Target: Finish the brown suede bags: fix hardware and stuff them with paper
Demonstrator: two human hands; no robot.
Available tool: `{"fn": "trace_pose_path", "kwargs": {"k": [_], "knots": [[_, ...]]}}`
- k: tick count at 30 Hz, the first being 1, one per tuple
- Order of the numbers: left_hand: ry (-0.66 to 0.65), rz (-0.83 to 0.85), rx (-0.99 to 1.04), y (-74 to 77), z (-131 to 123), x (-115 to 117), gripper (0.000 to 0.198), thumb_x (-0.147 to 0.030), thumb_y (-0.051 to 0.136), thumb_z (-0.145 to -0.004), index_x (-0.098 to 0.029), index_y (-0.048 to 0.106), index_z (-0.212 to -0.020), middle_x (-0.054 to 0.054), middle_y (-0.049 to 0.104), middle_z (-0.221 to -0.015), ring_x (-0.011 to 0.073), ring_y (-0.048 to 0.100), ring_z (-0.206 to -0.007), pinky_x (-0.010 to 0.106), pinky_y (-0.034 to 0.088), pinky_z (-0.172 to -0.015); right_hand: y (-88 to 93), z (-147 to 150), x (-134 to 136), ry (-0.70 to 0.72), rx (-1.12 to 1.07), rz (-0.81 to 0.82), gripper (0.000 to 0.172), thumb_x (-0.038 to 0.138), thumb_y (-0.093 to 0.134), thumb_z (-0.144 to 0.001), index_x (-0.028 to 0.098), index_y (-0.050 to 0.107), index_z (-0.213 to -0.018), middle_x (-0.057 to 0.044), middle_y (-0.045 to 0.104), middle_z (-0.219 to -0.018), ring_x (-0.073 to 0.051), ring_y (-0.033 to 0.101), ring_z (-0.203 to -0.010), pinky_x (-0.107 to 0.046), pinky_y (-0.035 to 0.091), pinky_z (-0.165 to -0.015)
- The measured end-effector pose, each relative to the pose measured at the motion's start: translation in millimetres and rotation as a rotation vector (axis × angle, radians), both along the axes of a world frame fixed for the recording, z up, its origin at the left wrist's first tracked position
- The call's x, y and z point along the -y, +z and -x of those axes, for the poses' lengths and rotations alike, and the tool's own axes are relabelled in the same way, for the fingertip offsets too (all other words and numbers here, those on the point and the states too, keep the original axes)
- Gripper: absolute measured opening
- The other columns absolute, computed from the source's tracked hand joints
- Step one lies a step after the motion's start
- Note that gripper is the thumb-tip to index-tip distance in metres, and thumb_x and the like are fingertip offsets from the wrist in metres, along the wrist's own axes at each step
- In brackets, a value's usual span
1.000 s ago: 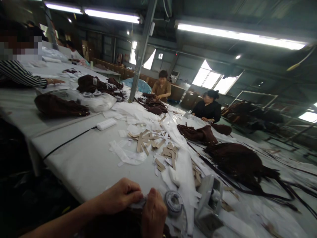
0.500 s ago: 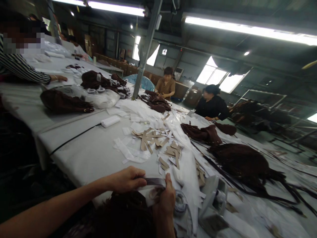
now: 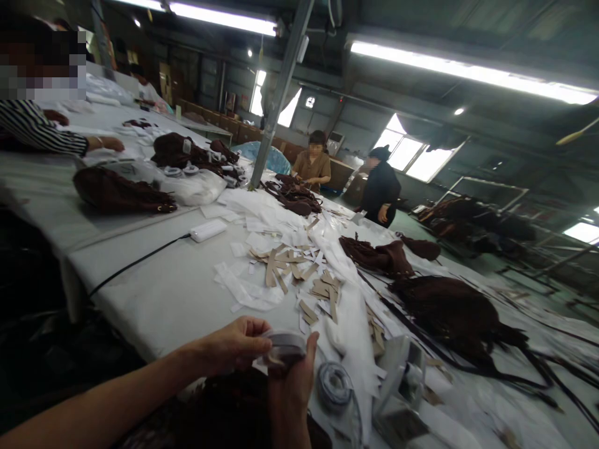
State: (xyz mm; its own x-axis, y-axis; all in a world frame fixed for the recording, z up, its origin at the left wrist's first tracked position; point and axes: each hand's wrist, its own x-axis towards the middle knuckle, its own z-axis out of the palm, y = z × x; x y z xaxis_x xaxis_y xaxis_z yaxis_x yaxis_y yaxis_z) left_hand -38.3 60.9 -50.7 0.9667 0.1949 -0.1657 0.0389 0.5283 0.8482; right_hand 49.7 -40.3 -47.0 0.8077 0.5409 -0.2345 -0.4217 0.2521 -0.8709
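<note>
Low in the middle, a coiled strap wrapped in pale film [image 3: 287,344] sits between my two hands. My left hand [image 3: 243,342] pinches its left side, thumb on top. My right hand [image 3: 296,381] is closed round its right side and underside, with the thumb pointing up. Below them lies a dark brown fringed bag [image 3: 224,408], partly covered by my forearms. Just right of my right hand, a grey-and-white ring-shaped coil [image 3: 335,385] rests on the table. Farther right stands a pale tape dispenser [image 3: 397,390], slightly blurred.
Brown card strips [image 3: 292,265] and white paper scraps lie across the white table [image 3: 163,293]. A white power strip [image 3: 208,229] trails a black cord. Brown bags [image 3: 449,312] lie right and left. A metal post [image 3: 281,100] rises mid-table. Co-workers stand around the table.
The strap in my hands now shows as a rounder coil, and my right hand has shifted slightly left and down. A co-worker in black at the right has straightened up and turned.
</note>
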Motion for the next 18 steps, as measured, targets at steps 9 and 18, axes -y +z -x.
{"fn": "trace_pose_path", "kwargs": {"k": [9,18], "knots": [[0.138,0.427,0.053,3.8,9.5,-5.8,0.021,-0.024,0.077,-0.074,-0.012,0.062,-0.084,-0.006,0.052,-0.060,-0.0028,0.024,-0.035,0.013,0.016,-0.035,2.6,8.5,10.0,0.232,0.198,0.086,0.050,0.064,0.061,-0.076,0.015,0.061,-0.077,0.008,0.043,-0.054,-0.005,0.035,-0.046,-0.019,0.027,-0.042],[0.165,0.489,0.098,-16.7,7.9,3.4,0.034,-0.029,0.077,-0.072,-0.013,0.065,-0.099,-0.011,0.039,-0.044,-0.0008,0.020,-0.033,0.012,0.019,-0.035,-28.4,38.7,2.8,0.040,0.108,0.077,0.038,0.054,0.064,-0.078,0.017,0.062,-0.087,0.006,0.052,-0.060,-0.008,0.044,-0.053,-0.020,0.036,-0.049]]}}
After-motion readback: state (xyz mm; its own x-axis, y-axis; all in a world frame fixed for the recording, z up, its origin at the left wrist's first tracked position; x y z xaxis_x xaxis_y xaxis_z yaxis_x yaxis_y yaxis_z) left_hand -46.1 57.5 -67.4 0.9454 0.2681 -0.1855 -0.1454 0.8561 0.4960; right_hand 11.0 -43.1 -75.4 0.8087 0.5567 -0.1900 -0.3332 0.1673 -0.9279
